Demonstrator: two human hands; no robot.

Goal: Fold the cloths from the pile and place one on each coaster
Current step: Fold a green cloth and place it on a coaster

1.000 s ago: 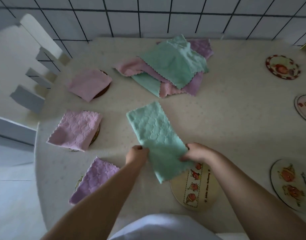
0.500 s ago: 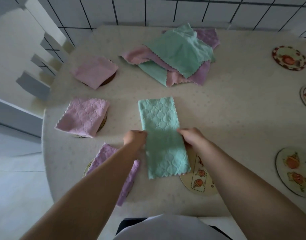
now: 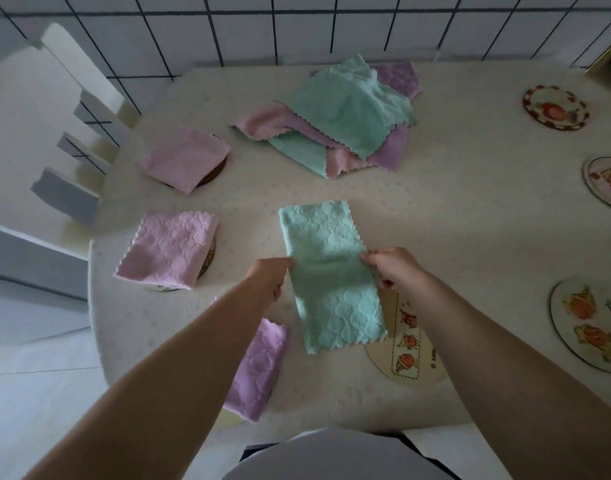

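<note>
1. Step in hand, as judged: the second fold of the green cloth point(image 3: 331, 275), which lies as a long strip on the surface point(image 3: 470, 209), its near end overlapping the coaster point(image 3: 406, 344) just beside it on the right.
2. Left hand point(image 3: 269, 278): fingers curled at the strip's left edge about midway along, pinching it. Right hand point(image 3: 389, 266): fingers curled on the right edge opposite, likewise pinching. Both forearms reach forward from the near side, roughly level with each other.
3. Advice: keep the two pinches level so the crease runs square across the strip. Bring one end over onto the other and match the scalloped edges before pressing flat; the fabric looks soft and likely to slip or bunch.
4. Placement: the resulting square should be centred on the coaster; three pink and lilac folded cloths point(image 3: 169, 251) on the left show the standard.
5. Remaining work, as judged: the pile point(image 3: 342, 112) at the far side holds several unfolded cloths, and bare coasters point(image 3: 555, 107) wait along the right.
</note>
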